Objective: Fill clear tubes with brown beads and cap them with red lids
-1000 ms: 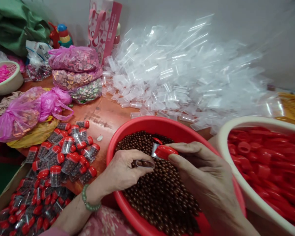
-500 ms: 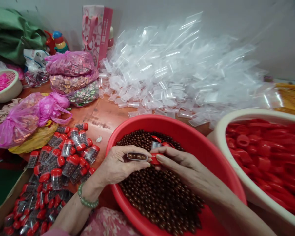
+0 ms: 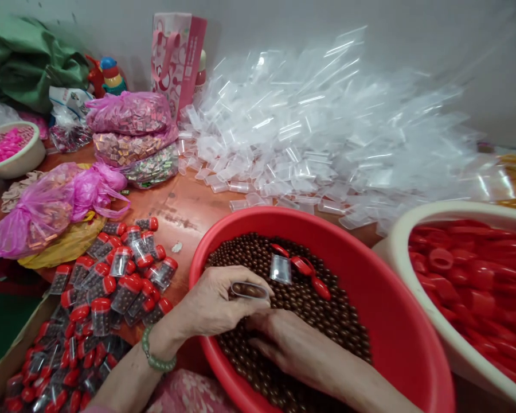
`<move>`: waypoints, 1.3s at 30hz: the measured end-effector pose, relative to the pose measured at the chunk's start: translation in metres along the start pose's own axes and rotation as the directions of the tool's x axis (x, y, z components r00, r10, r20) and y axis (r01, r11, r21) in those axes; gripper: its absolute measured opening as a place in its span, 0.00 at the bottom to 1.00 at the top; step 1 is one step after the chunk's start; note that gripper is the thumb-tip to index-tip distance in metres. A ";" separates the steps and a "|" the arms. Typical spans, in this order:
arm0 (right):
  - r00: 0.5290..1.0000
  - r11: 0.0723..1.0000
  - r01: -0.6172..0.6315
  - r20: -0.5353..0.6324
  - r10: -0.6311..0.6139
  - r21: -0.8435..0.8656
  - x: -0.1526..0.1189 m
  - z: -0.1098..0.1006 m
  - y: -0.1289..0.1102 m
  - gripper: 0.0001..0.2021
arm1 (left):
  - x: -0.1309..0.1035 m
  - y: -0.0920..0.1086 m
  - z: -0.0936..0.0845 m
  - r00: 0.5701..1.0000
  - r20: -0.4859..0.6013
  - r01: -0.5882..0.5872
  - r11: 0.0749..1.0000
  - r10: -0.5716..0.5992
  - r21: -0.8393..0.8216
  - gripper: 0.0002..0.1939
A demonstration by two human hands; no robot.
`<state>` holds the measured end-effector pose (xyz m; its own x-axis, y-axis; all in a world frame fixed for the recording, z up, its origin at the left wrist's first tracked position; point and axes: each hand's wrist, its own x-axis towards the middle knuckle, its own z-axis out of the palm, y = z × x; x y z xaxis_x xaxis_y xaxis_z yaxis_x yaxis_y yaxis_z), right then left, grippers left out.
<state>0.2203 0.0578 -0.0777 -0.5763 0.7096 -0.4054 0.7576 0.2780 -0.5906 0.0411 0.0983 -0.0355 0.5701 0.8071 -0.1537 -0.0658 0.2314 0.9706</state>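
Observation:
My left hand (image 3: 217, 298) grips a clear plastic container (image 3: 264, 287) between thumb and fingers, its oval mouth facing me and brown beads inside. Just below it, my right hand (image 3: 279, 338) reaches among the loose brown beads (image 3: 335, 312) in a red basin (image 3: 413, 344). Its fingertips are hidden by the beads and the left hand, so whether they hold anything cannot be told. On the beads beyond my hands lie another clear container (image 3: 280, 269) and several red caps (image 3: 321, 288).
At left, many filled red-capped containers (image 3: 126, 292) spill into a box. A cream tub (image 3: 398, 235) of red plastic parts stands right. Behind is a heap of clear containers (image 3: 292, 137). Pink bags (image 3: 131, 112), a gift bag (image 3: 176, 63) and a bowl (image 3: 36, 152) sit back left.
My right hand has moved down and left from the container's side into the beads, and no red cap shows in it now. The left hand still holds the container.

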 end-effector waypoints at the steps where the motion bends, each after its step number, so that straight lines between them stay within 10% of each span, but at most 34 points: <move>1: 1.000 1.000 0.000 0.008 0.000 -0.019 0.000 0.002 0.000 0.08 | 0.001 -0.001 0.001 1.000 0.001 -0.005 1.000 0.005 0.018 0.03; 9: 0.999 0.989 -0.022 0.042 0.028 -0.146 0.001 0.006 0.002 0.12 | 0.003 -0.009 0.000 1.000 0.002 0.027 0.999 -0.027 -0.030 0.05; 12: 0.994 1.000 0.015 -0.111 -0.012 0.023 -0.007 -0.015 0.002 0.09 | 0.004 -0.010 0.000 0.998 -0.011 0.055 0.997 -0.056 -0.057 0.04; 16: 0.839 0.969 0.140 -0.544 -0.008 0.203 -0.019 -0.045 -0.008 0.08 | 0.005 -0.011 0.001 0.999 0.006 0.046 0.993 -0.045 -0.112 0.04; 20: 0.695 0.960 0.258 -0.711 -0.105 0.110 -0.019 -0.060 -0.029 0.01 | 0.006 -0.014 0.002 0.999 0.016 0.037 0.992 -0.035 -0.122 0.04; 33: 0.713 0.923 0.349 -0.593 -0.375 -0.164 -0.008 -0.063 -0.032 0.07 | 0.005 -0.025 -0.001 0.998 0.054 -0.024 0.996 0.029 -0.081 0.08; 39: 0.638 0.830 0.334 -0.541 -0.548 -0.447 -0.009 -0.064 -0.030 0.12 | 0.008 -0.028 0.000 1.000 0.009 0.007 0.994 -0.006 -0.110 0.06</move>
<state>0.2223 0.0847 -0.0118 -0.6174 0.6503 0.4426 0.5729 0.7573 -0.3136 0.0475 0.0981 -0.0644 0.5779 0.8007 -0.1577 -0.1516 0.2952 0.9433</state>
